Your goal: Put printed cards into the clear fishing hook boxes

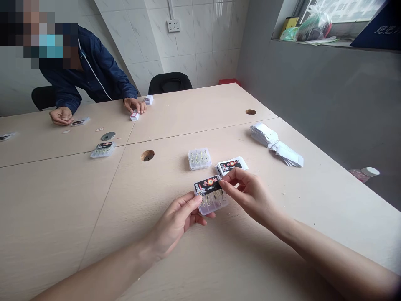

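Observation:
My left hand [184, 211] holds a small clear plastic box [213, 201] by its left side and underside, thumb on top. Hooks show through the lid, and a black label [207, 186] lies across the upper part. At the label's right end are the pinched thumb and index finger of my right hand [242, 190]. Just behind is a stack of black-and-white labels [231, 164], partly covered by my right hand. Another clear box with hooks [199, 159] rests on the table to the left of that stack, with no black label on it.
White paper slips [265, 134] lie fanned out at the right. Across the table [163, 209] a person in a dark blue jacket [100, 67] handles small cards. A labelled box [103, 149] sits by a metal disc [108, 136]. Two round holes pierce the tabletop.

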A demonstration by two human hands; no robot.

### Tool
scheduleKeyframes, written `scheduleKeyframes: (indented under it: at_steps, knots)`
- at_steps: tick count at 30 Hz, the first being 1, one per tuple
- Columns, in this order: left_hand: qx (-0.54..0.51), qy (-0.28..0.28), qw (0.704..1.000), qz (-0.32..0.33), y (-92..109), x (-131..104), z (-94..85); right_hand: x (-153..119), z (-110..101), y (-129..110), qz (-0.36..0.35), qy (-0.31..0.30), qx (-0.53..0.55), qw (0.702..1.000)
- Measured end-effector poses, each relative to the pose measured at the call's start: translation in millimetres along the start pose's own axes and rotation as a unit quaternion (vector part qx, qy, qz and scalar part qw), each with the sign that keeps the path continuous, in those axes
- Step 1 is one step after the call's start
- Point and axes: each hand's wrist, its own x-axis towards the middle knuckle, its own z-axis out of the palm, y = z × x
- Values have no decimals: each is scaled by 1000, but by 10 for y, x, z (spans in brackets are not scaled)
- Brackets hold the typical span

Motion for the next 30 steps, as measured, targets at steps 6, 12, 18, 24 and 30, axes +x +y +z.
scheduleKeyframes:
  at_steps: [6, 12, 18, 24, 30]
  knots:
    - [-4, -4, 1000, -1, -5, 17, -15, 0, 8, 0, 5, 6, -10, 1000]
    - [-9, -6, 1000, -5, -19, 19, -31, -6, 11, -11, 6, 14, -17, 1000]
    - [-14, -10, 1000, -5, -18, 18, -35, -9, 14, -17, 6, 20, -23, 1000]
    - [-27, -13, 1000, -3, -16, 30, -51, -10, 5, -20, 1, 28, -26, 999]
    - [-28, -15, 999, -5, -15, 30, -53, -15, -2, -5, -2, 19, -9, 1000]
